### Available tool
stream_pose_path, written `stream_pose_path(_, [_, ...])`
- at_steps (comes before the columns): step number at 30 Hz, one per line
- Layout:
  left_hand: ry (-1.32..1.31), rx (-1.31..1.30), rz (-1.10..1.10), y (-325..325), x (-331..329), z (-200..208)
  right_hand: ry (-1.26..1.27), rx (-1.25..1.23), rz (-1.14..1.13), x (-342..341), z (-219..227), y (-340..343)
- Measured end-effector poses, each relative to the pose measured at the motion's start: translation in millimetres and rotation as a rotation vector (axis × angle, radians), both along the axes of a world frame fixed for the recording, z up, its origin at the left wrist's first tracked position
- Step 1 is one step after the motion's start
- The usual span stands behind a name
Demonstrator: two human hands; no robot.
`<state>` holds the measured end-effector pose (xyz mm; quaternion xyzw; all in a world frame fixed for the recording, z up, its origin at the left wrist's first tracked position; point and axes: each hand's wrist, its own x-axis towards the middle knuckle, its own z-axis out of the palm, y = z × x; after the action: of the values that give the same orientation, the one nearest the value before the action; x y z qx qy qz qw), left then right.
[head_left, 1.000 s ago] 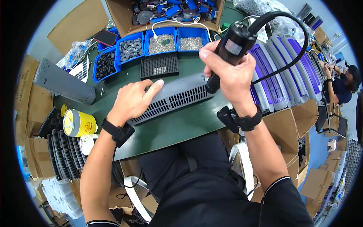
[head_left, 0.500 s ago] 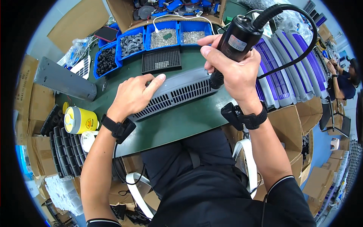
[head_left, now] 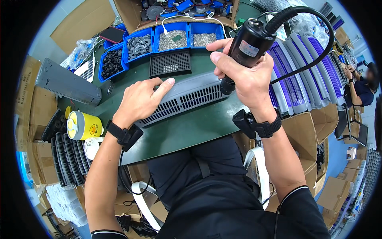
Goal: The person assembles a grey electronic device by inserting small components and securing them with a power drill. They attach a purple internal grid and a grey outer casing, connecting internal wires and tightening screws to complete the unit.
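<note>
A long grey slotted plastic housing (head_left: 187,93) lies across the green table in front of me. My left hand (head_left: 144,99) rests over its left end, palm down, thumb stretched along the top and the other fingers partly hidden. In my right hand (head_left: 250,75) is a black corded electric screwdriver (head_left: 248,42), gripped round its body with the index finger held off it. The tool tilts, its nose down at the housing's right end; the tip itself is hidden. Its thick black cable (head_left: 318,20) loops up and to the right.
Blue bins (head_left: 174,38) of screws and small parts line the far side, behind a black perforated tray (head_left: 170,63). Another grey housing (head_left: 68,81) stands left, near a yellow jug (head_left: 84,125). Purple-and-grey panels (head_left: 290,75) stack right. A person (head_left: 360,85) sits at far right.
The screwdriver and my right hand have shifted only very slightly. My left hand and the grey housing stay in place.
</note>
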<state>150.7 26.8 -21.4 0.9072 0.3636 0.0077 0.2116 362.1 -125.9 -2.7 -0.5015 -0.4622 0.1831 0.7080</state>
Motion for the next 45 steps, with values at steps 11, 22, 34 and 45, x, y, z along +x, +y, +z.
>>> stream_pose_path(11, [-0.722,-0.448,-0.144,-78.9,55.6,1.0,0.079,0.059,0.140,15.8,-3.0,-3.9])
stream_pose_path(22, [-0.875,-0.444,0.074,-122.1,97.4,-46.7,0.053,0.091,0.078,14.0,-15.3,-12.5])
stream_pose_path(34, [-1.149,-0.385,0.189,-137.4,106.7,-67.7,0.112,0.071,0.110,11.7,-7.6,-7.5])
stream_pose_path(45, [-1.114,-0.633,0.117,-126.0,101.1,-64.6,0.130,0.061,0.201,14.7,-4.6,-8.9])
